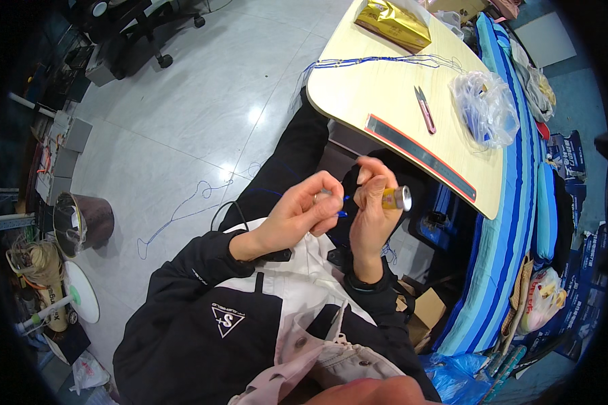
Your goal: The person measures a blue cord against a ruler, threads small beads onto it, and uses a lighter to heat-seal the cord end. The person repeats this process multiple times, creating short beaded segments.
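Note:
My left hand (304, 212) is closed, thumb and fingertips pinched together. Bits of blue cord (342, 214) poke out at its fingertips, and a long loose loop of thin blue cord (172, 221) shows beyond my leg, over the floor. Close beside it, my right hand (373, 219) has its fingers curled. A small yellow cylinder with a silver end (397, 198) is tucked in that hand by the thumb; its exact kind is unclear. Whether the right fingertips also touch the cord cannot be made out.
Ahead to the right stands a pale table (365, 88) bearing thread snips (425, 110), a ruler (422, 157), a bundle of blue cords (385, 61), a gold package (393, 24) and a clear plastic bag (485, 108). A bin (91, 219) stands on the floor at left.

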`<state>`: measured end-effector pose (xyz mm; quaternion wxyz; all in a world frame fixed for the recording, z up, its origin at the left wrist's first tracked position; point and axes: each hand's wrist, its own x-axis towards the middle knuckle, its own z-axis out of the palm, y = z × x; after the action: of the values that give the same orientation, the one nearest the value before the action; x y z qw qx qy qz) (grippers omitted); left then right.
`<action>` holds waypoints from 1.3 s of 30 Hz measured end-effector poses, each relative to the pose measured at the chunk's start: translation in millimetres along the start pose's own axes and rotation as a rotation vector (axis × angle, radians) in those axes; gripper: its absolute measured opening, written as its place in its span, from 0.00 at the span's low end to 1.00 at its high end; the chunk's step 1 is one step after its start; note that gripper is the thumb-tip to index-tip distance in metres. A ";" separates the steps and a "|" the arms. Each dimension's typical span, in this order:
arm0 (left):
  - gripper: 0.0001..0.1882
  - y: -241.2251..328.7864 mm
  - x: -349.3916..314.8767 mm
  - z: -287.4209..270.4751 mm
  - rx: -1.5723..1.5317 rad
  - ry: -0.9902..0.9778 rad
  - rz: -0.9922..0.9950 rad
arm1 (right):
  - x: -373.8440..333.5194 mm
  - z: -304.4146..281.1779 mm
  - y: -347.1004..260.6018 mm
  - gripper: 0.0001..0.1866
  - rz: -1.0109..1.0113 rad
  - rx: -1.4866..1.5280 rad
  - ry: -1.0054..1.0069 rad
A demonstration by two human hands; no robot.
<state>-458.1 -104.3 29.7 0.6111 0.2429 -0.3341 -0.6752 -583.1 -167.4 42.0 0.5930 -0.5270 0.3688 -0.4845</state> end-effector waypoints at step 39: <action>0.04 4.6 -5.2 -1.3 0.208 0.136 0.138 | -12.2 -11.9 3.5 0.31 0.095 0.164 -0.336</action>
<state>-453.4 -99.5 31.8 0.6490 0.3267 -0.3760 -0.5751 -596.8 -158.9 35.7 0.7093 -0.5323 0.2484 -0.3897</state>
